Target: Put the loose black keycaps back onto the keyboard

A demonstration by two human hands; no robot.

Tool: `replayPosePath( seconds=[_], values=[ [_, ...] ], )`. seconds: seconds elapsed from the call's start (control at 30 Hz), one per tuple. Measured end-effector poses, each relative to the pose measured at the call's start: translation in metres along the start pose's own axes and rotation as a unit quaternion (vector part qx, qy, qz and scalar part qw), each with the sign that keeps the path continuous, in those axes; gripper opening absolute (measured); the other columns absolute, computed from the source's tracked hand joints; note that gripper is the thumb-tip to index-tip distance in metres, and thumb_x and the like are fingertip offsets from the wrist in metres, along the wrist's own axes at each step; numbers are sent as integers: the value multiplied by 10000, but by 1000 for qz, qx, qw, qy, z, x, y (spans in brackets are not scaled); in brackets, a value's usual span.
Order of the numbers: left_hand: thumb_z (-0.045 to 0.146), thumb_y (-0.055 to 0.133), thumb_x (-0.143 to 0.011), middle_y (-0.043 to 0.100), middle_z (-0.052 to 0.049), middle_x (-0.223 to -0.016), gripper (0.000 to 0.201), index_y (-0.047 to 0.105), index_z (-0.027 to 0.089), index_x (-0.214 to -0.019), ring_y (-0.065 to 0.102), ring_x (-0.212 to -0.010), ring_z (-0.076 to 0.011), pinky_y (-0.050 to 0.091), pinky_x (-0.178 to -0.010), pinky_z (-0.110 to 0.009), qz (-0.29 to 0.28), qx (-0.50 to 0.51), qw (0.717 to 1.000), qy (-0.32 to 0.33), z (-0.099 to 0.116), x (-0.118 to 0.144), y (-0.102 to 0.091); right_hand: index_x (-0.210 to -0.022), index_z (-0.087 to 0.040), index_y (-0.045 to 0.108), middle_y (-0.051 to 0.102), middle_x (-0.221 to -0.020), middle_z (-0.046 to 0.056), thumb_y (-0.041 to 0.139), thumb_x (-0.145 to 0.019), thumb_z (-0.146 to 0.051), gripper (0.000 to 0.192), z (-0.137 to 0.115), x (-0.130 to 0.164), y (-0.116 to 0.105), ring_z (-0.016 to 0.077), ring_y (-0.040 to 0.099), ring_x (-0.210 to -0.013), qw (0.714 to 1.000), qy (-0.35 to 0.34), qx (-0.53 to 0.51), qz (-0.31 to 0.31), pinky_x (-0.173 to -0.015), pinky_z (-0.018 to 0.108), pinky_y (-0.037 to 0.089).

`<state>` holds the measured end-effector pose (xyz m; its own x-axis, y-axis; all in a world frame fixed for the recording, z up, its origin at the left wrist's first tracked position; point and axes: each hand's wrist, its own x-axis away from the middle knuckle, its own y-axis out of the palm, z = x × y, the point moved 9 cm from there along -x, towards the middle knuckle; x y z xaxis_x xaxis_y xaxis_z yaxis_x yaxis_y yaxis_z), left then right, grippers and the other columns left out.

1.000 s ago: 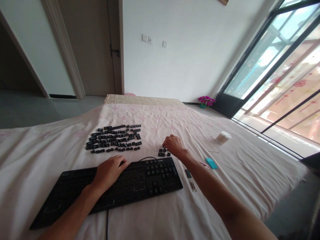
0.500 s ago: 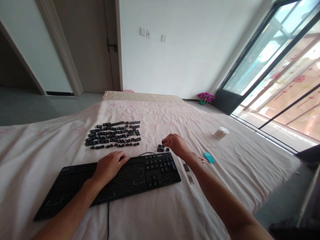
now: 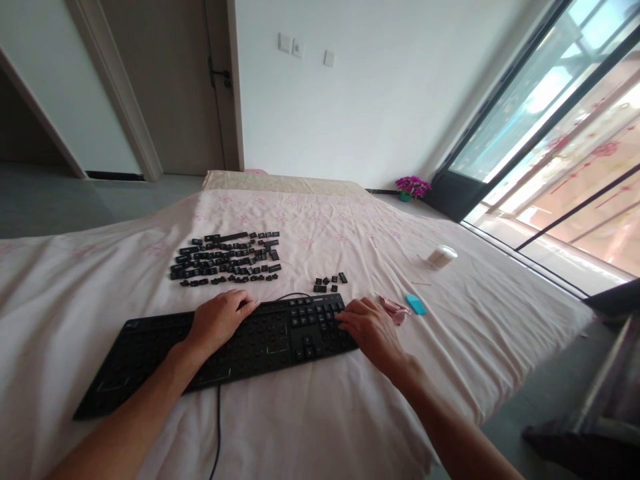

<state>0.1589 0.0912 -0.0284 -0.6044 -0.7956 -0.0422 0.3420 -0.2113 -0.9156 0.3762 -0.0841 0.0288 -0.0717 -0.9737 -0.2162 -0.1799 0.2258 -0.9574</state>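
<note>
A black keyboard lies at a slant on the bedsheet, its left and middle area stripped of keycaps, while keys remain on the right side. My left hand grips its back edge, fingers wrapped over it and thumb on top. Over the number pad at the right end is my right hand, its fingers curled and close together on the keys; whatever they hold is hidden. A small group of loose keycaps sits just behind the keyboard. Further left, many removed keycaps are laid out in rows.
Right of my right hand lie a crumpled pink cloth and a turquoise flat piece. A white round container stands beyond, with a thin stick near it. The keyboard cable runs toward me.
My right hand has moved back from the loose keycaps to the number pad. A keycap now shows at that group's right. My right arm now covers the tweezers. My left hand stays on the keyboard.
</note>
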Motion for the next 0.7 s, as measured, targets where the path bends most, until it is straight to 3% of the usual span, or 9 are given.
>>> replayPosePath(
  seconds=[0.37,0.6,0.7],
  values=[
    [476,437,-892,677,17,-946,292,635,262,-877,612,-910,-173,381,-732,-244,-4,3,1000,-7,0,0,0,-832,-248,715,617,-775,14,543,-929,-269,198,-8,4,8,168,476,-766,998,-39,51,-9,-680,309,324],
    [460,451,-887,678,29,-901,275,643,267,-851,614,-888,-167,376,-718,-245,-3,12,1000,-7,1,-1,0,-1062,-241,665,615,-856,38,510,-935,-204,204,-13,15,15,186,483,-819,993,-56,105,-3,-706,324,328],
    [451,455,-888,677,34,-895,261,641,272,-849,614,-886,-167,374,-714,-247,1,14,1000,-6,1,0,0,-1183,-227,609,622,-951,62,532,-881,-102,336,-14,24,23,212,484,-884,990,-43,130,-5,-739,345,332]
  ],
)
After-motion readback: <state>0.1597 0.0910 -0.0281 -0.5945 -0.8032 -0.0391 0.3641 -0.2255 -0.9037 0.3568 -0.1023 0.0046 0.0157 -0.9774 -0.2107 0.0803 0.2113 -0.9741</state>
